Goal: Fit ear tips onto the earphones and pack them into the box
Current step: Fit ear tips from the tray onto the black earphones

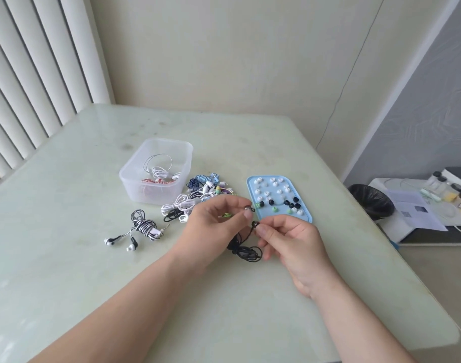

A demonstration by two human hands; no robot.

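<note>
Nearest me, just short of the blue tray (pixel 305 205), I have both hands closed in pinches on the black earphones (pixel 246 251). The left hand (pixel 213 221) holds one bud (pixel 247 208) at its fingertips and the right hand (pixel 289 239) holds the other bud (pixel 255 224), with the cable coil hanging between them. I judge this to be the tip-fitting step. I can't tell whether either bud wears a tip. The next move calls for picking a dark ear tip (pixel 292 204) off the tray. Left of the tray lie the loose earphones (pixel 198 197), and farther left stands the box (pixel 135 184), partly filled.
</note>
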